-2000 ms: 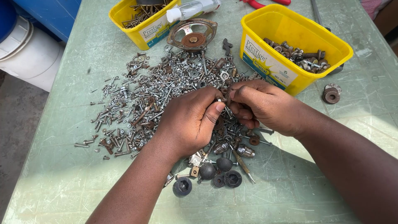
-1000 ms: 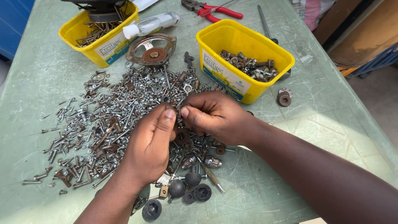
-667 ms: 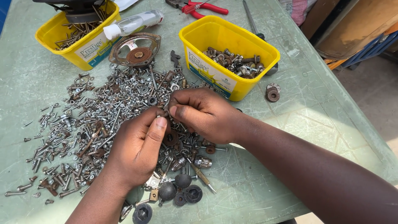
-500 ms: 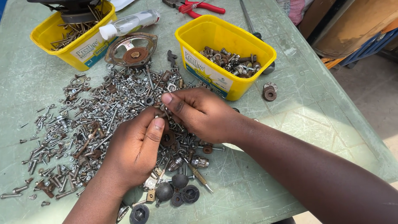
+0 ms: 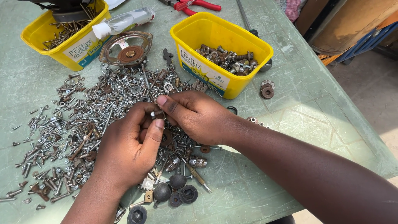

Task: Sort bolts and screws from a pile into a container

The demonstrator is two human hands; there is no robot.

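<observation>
Both hands pinch one small nut above the hardware heap.

Landmark: screw pile (image 5: pixel 89 124). Left hand (image 5: pixel 130 149), over the pile's right edge, closes thumb and fingers on the small nut (image 5: pixel 154 114), probably steadying it; right hand (image 5: pixel 197 116), just right of it, grips the same piece from above. Yellow tub of nuts (image 5: pixel 222 54) sits beyond the pile's right end. Versus 0.5 s ago: grip unchanged, hands sit slightly lower in view.

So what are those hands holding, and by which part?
Both hands, left hand and right hand, pinch one small metal nut by its sides at the fingertips.
</observation>
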